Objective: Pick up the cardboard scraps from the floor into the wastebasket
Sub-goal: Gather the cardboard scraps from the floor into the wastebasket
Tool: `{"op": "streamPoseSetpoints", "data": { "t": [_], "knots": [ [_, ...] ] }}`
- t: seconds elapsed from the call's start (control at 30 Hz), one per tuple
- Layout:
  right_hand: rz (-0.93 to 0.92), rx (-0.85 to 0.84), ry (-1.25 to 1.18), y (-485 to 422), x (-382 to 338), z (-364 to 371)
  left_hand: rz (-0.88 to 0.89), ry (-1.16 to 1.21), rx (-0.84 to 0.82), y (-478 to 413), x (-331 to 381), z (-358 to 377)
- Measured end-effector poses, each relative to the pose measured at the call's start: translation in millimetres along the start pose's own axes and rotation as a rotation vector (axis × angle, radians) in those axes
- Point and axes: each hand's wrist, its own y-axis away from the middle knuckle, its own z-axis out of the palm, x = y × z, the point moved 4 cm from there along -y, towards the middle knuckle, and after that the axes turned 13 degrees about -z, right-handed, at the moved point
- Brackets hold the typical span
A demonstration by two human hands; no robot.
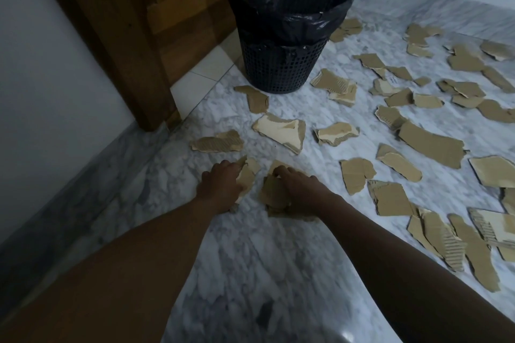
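Now, left hand (220, 186) curls round one cardboard scrap (249, 175); right hand (302, 189) seemingly pinches a small stack of scraps (274, 193), both low at the marble floor (250, 273). Wastebasket (281, 69) stands upright straight ahead beyond both, slightly nearer the right hand; remaining scraps (432, 145) lie scattered rightward.

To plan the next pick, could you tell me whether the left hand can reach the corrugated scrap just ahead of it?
Probably yes: the corrugated scrap lies flat just beyond the left hand, with only bare floor between. That hand grips a small scrap, though, so its fingers are not free.
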Motion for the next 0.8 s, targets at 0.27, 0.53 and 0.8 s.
{"op": "streamPoseSetpoints", "data": {
  "t": [0.27, 0.53, 0.8],
  "knots": [
    [0.113, -0.011, -0.130, 7.4, 16.9, 1.8, 0.011, 0.013, 0.029, -2.3, 2.3, 1.9],
    [0.114, 0.095, 0.070, -11.9, 14.0, -14.5, 0.113, 0.140, 0.117, -18.8, 4.7, -19.2],
    [0.249, -0.030, -0.104, -31.0, 32.6, -11.6, -0.009, -0.103, 0.101, -62.5, -3.8, -37.2]
  ]
}}
